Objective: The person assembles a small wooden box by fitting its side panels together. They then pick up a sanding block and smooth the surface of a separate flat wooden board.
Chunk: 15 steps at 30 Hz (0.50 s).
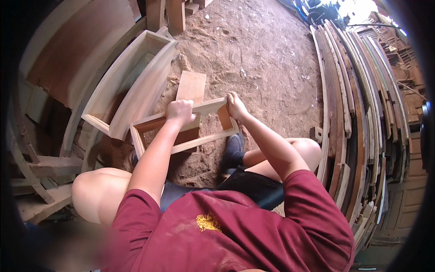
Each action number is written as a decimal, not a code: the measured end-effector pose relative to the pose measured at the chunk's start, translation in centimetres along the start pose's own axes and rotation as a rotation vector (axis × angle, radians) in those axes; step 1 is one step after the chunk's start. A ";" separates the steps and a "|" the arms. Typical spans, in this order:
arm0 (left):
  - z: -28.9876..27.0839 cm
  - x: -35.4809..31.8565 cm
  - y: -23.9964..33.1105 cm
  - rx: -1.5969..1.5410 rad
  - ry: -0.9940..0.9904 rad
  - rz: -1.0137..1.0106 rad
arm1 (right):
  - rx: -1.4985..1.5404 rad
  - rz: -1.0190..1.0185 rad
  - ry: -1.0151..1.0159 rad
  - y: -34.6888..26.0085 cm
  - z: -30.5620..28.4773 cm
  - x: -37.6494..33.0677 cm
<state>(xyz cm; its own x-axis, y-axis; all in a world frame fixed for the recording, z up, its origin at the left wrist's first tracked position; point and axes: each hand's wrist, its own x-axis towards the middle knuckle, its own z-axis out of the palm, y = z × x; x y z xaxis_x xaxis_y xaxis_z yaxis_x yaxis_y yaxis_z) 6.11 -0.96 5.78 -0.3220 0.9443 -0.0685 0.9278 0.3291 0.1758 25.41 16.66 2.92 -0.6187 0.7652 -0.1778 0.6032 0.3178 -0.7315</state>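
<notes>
A rectangular open frame of pale wood is held in front of me over the ground, tilted so that its inner sides show. My left hand is closed over its far rail, left of the rail's middle. My right hand grips the far right corner, with the fingers over the outer edge. A flat wooden board sticks out beyond the far rail, and a darker part shows through the frame's opening. Whether the frame rests on this board I cannot tell.
A long open wooden box stands at the left, close to the frame. Curved wooden pieces and a large panel lie farther left. Long planks are stacked along the right. Sawdust-covered ground stretches ahead. My shoe is by the frame's right end.
</notes>
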 end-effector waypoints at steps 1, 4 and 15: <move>0.0 -0.2 0.0 0.003 -0.001 0.003 | -0.002 0.000 -0.003 -0.6 0.0 0.5; 0.3 -0.5 -0.4 0.015 -0.013 -0.016 | 0.056 0.064 -0.095 0.2 -0.7 -3.1; -0.6 -0.4 0.4 -0.012 -0.050 -0.051 | -0.096 -0.006 -0.001 0.0 -0.7 -0.7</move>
<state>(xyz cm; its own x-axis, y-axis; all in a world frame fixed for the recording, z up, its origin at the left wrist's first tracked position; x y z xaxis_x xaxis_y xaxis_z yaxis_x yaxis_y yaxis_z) 6.54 -1.17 6.47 -0.3589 0.9247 -0.1269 0.9079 0.3774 0.1826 26.20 16.56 3.48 -0.6232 0.7625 -0.1738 0.6445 0.3748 -0.6664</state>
